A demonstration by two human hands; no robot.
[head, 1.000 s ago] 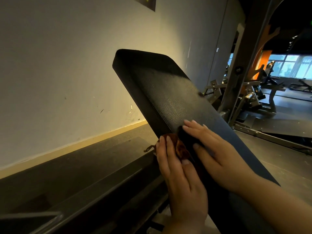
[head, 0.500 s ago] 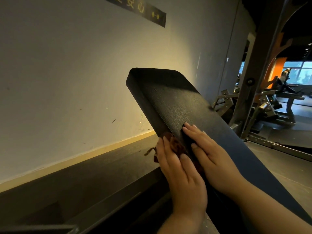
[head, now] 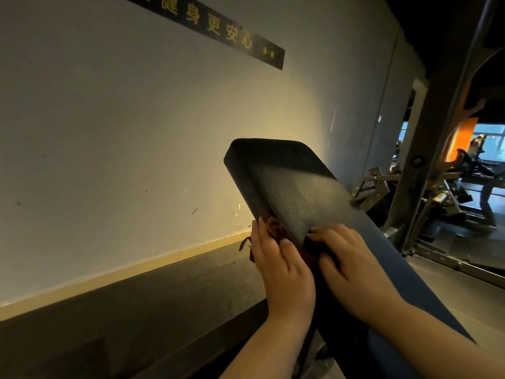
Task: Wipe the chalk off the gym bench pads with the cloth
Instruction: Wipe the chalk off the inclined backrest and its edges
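Two hands are laid on a dark red-brown cloth [head: 274, 228] at the left edge of the inclined black textured bench pad [head: 297, 192]; it is pressed by straight fingers of the left hand [head: 284, 272] and gripped by bent fingers of the right hand [head: 352, 261].

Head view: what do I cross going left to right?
Wall → left hand → right hand → rack upright → orange panel. The cloth overlaps the left hand, so I leave it out.
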